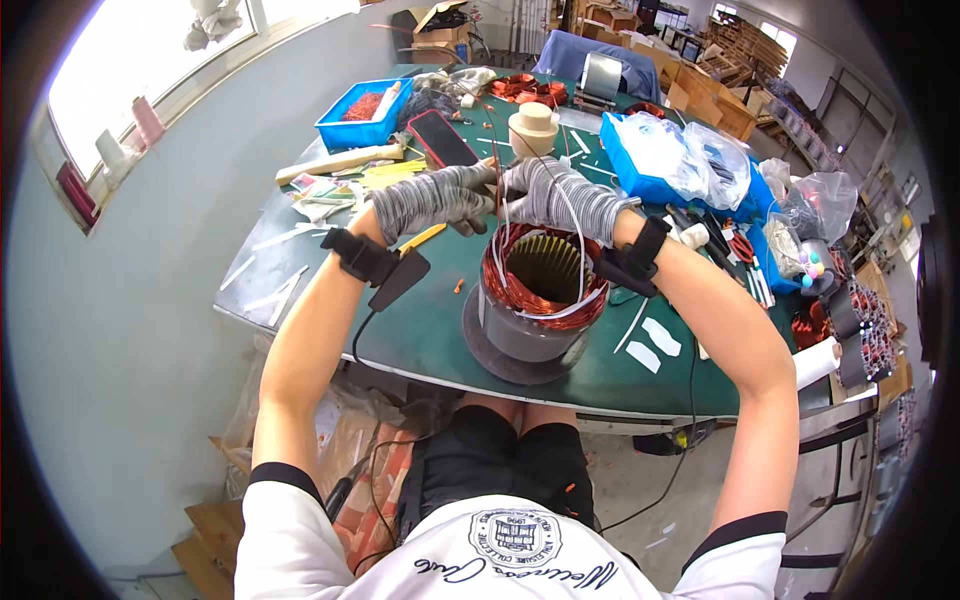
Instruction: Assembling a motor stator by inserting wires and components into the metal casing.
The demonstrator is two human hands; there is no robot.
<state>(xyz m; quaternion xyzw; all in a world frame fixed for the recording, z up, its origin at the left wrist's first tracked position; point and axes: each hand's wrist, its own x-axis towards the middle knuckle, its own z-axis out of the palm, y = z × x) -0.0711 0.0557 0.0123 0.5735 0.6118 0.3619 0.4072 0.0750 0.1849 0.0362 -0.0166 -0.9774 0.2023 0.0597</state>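
A grey cylindrical motor stator [525, 332] stands on a round dark base at the table's near side. Red-brown copper windings [496, 280] ring its top, with white cord lying over them. Behind its rim, my gloved left hand [452, 198] and gloved right hand [545, 195] meet, fingers bent and pressed together. Thin copper wires [498, 140] rise between them, and both hands pinch at these wires; the exact fingertip contact is partly hidden. A white sleeve tube [577, 222] arches from my right hand down toward the windings.
On the green table [430, 320] lie a phone [442, 138], yellow strips, white paper pieces [653, 343] and a cream spool [533, 128]. Blue trays [362, 118] stand left and right. Tools lie at the right. A cable [690, 400] hangs over the near edge.
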